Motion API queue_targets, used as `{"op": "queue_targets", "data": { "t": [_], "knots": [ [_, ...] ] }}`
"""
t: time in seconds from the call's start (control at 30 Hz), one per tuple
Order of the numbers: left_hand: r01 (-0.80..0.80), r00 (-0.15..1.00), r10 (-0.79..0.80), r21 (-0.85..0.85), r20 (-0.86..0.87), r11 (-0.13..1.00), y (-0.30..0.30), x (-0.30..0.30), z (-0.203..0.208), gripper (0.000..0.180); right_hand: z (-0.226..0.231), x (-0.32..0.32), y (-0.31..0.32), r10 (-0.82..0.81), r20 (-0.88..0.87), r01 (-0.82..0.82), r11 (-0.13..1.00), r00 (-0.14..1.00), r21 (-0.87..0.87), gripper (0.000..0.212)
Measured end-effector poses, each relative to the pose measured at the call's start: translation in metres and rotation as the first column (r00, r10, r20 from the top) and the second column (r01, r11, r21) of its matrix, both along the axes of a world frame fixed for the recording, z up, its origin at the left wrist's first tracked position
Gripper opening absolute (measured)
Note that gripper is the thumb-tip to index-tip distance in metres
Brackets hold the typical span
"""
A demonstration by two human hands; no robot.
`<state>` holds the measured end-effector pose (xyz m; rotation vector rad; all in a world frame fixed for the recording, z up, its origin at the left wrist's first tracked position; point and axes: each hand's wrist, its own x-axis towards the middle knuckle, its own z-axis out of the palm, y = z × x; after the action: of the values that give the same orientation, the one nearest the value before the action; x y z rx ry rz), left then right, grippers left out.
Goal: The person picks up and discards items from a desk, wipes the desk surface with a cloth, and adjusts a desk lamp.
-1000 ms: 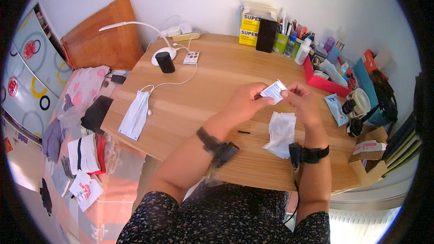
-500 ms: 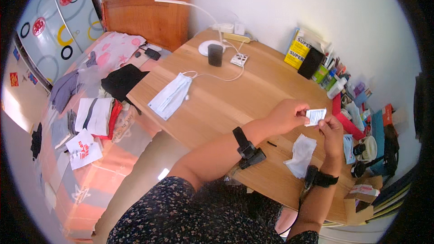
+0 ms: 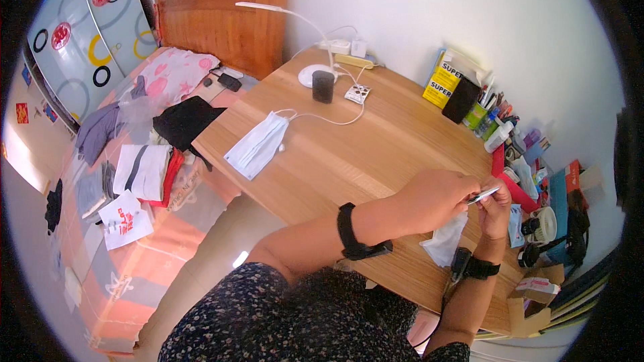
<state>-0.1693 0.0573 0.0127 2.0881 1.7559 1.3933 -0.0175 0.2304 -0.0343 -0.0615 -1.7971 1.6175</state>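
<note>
Over the right part of the wooden desk (image 3: 362,154), my left hand (image 3: 448,200) and my right hand (image 3: 495,216) meet, both closed on a small flat white card-like packet (image 3: 484,195). It is tilted so that mostly its thin edge shows; its exact kind cannot be made out. My left fingers pinch its left end, while the right fingers grip it from below and the right. Beneath my left wrist, partly covered by it, lies a crumpled white tissue (image 3: 445,243).
A pale blue face mask (image 3: 258,147) lies at the desk's left. Farther back stand a white lamp (image 3: 315,75) and a dark grey cylinder (image 3: 323,87). Bottles, pens and boxes crowd the right edge, beside an open cardboard box (image 3: 530,318). Folded clothes (image 3: 141,171) rest on the bed.
Both hands have come down and closer to me with the packet. It has turned from showing its printed face to nearly edge-on, and my left forearm now covers part of the tissue.
</note>
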Motion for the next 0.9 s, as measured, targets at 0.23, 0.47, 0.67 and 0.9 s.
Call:
{"op": "queue_targets", "data": {
  "t": [0.23, 0.47, 0.67, 0.9],
  "knots": [
    [-0.028, 0.984, 0.04, -0.072, 0.175, 0.997, -0.057, -0.094, 0.058, 0.025, -0.041, 0.016, 0.016, -0.456, 0.177, 0.471, 0.88, 0.872, -0.056, 0.011],
    [-0.59, 0.801, 0.473, -0.348, -0.367, 0.728, -0.121, -0.306, 0.04, 0.017, -0.05, 0.013, 0.028, -0.378, 0.146, 0.397, 0.908, 0.914, -0.134, 0.013],
    [-0.697, 0.714, 0.585, -0.471, -0.384, 0.541, -0.123, -0.381, -0.018, 0.022, -0.031, 0.016, 0.003, -0.272, 0.121, 0.291, 0.936, 0.955, -0.2, 0.017],
    [-0.729, 0.683, 0.57, -0.363, -0.457, 0.581, -0.088, -0.443, -0.072, 0.024, -0.001, 0.008, -0.028, -0.185, 0.049, 0.191, 0.951, 0.982, -0.244, 0.026]
  ]
}}
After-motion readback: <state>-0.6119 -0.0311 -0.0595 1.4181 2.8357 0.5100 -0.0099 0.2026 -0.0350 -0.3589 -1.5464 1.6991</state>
